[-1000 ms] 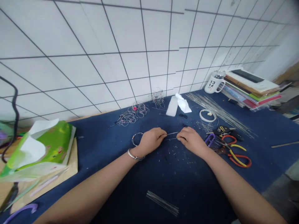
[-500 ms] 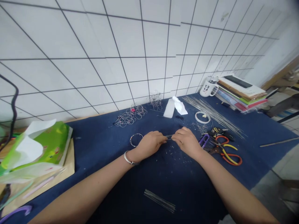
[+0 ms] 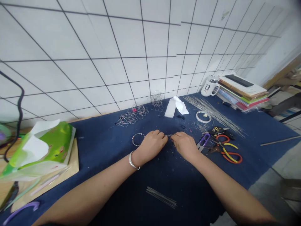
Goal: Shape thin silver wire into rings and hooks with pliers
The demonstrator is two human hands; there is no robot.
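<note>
- Plainly, the left hand (image 3: 152,144) and the right hand (image 3: 184,144) face each other over a dark blue table (image 3: 105,147), both left of the purple snips (image 3: 205,139), each pinching thin wire (image 3: 170,135) across a small gap.
- The left hand is farther from the snips, its fingers bunched on one side of the wire; the right, just beside the snips, grasps the other side likewise.
- For good handling, a light, even pinch near the fingertips should suit such fine metal; squeezing too hard could kink it, too loosely could let it roll.
- Level wrists would probably steady the strands, and the right wrist is best held away from the snips' blades close by.
- The wire, left of the snips, looks silvery grey, slim and nearly straight, seemingly more than one strand; fingers hide its ends.
- Also left of the snips, nearer the wearer, lies a short bundle of similar wires (image 3: 161,197).
</note>
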